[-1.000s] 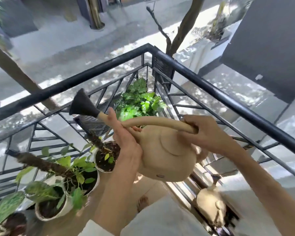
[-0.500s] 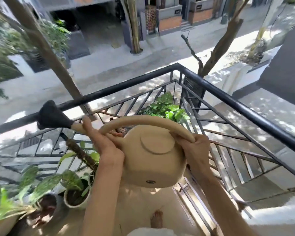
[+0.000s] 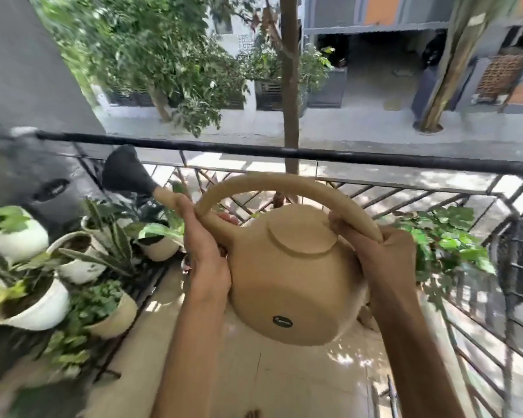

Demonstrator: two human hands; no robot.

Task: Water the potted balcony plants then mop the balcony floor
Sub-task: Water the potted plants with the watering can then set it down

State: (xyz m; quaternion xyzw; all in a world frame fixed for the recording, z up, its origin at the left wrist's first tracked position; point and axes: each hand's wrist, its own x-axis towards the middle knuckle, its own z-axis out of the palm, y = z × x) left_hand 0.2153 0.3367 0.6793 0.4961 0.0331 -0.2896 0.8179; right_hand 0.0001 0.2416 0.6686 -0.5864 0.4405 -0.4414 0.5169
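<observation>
My left edge is smeared; the pots (image 3: 40,309) there blur together. I see the watering can (image 3: 296,276) held up before the railing (image 3: 314,153), my left hand (image 3: 206,251) wrapped round its spout base, my right hand (image 3: 387,251) gripping the handle's rear end.

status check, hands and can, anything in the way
Left hand grips spout base, right hand grips handle. Can held level over floor, rose toward pots at left. Nothing blocking.
</observation>
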